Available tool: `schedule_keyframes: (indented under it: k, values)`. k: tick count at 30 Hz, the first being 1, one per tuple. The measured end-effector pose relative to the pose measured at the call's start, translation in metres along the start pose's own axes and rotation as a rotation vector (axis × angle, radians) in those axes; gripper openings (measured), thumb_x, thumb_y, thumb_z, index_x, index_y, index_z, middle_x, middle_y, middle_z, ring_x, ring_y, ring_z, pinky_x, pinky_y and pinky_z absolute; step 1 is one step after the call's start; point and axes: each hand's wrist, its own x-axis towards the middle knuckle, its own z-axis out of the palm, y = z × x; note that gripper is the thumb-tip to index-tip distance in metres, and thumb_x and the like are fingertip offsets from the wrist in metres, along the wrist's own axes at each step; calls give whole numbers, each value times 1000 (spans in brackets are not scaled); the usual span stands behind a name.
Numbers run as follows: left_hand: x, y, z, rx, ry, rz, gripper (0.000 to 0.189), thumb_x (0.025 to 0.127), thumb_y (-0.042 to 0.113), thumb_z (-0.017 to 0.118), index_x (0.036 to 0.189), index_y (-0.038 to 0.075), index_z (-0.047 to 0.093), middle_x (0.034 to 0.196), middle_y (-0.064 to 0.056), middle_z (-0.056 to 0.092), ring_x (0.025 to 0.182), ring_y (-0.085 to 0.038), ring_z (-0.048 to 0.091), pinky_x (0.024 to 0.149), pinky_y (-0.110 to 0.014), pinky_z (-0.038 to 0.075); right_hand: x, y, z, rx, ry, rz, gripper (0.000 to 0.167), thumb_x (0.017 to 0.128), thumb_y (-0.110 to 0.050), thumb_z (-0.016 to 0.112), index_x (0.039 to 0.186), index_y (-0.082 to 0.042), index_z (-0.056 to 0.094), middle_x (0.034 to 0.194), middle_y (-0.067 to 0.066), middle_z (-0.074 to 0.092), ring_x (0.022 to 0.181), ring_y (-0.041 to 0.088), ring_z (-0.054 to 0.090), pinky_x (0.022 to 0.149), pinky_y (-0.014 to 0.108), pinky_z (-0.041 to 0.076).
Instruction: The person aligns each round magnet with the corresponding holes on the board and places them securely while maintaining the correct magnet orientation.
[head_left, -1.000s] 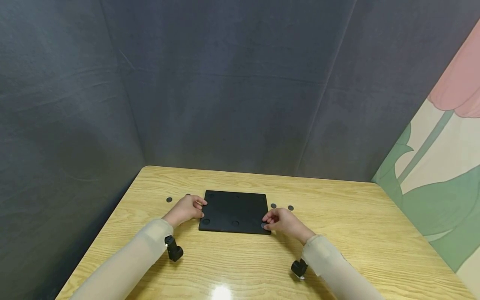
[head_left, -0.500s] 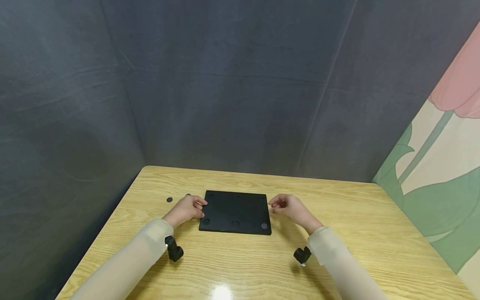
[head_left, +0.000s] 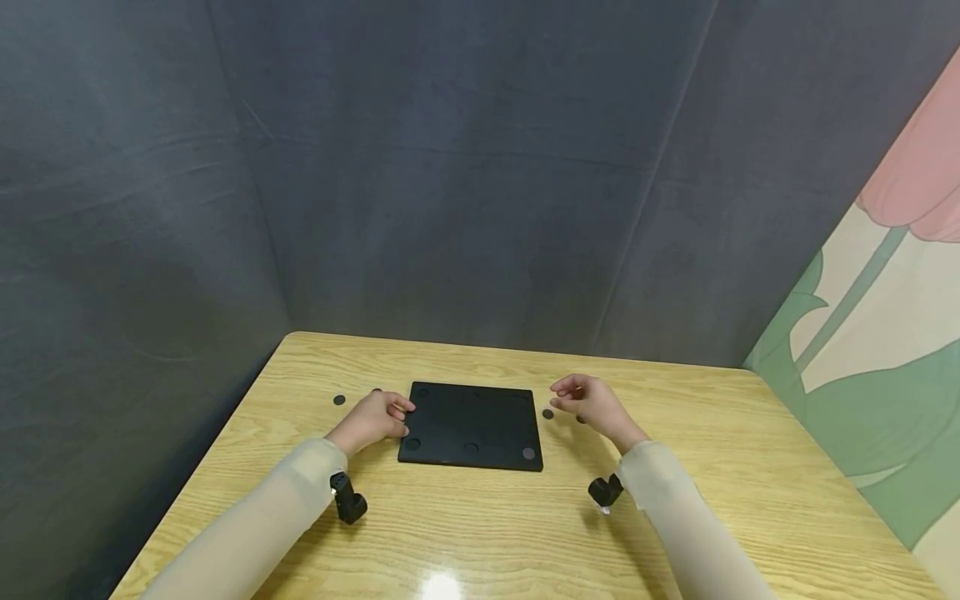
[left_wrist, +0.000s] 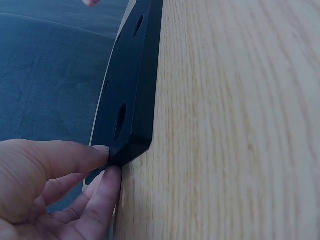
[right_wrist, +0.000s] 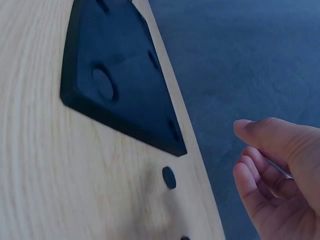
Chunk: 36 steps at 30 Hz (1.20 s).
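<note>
A flat black board with round recesses along its edges lies on the table. My left hand grips its left edge; in the left wrist view the thumb and a finger meet at the board's corner. A dark disc sits in the near right recess. My right hand hovers beyond the board's right side, fingers loosely curled, with nothing between thumb and fingers in the right wrist view. Below it on the table lie one loose disc and another partly hidden by the hand.
On the wooden table, left of the board, lies another loose disc, with one more partly behind my left hand. A dark curtain hangs behind the table, and a painted wall stands at the right.
My right hand has let go of the disc at the board's near right recess and moved away to the far right, rising over the loose discs. The left hand stays put.
</note>
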Motion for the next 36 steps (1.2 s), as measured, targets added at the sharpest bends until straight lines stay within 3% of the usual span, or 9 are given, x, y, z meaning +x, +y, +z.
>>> schedule_keyframes:
  k: [8,22,30,36]
  values:
    - [-1,2,-1,4,-4,0,38,80,-3,71,117,3,67,96,-11,59,80,-21,52,67,-28,45,9,11,2,11,14,36,30,89,-14,70,112,3,65,97,9,65,85,16,59,75,33,50]
    - [-1,3,-1,11,3,-5,37,79,-4,71,116,3,67,96,-11,59,80,-20,52,67,-29,45,17,26,10,71,-49,17,27,88,-8,69,110,7,64,100,16,66,86,17,60,77,30,52]
    - [-2,4,0,11,6,2,37,79,-5,70,115,2,67,95,-11,59,80,-20,52,66,-28,45,17,30,15,27,-58,72,28,82,-12,76,106,1,66,96,10,68,86,16,62,77,27,48]
    - [-2,3,0,15,3,3,37,79,-4,71,115,2,67,95,-11,59,80,-21,52,66,-28,45,16,32,16,28,-66,93,25,84,-9,74,106,0,66,96,9,67,86,16,61,77,27,48]
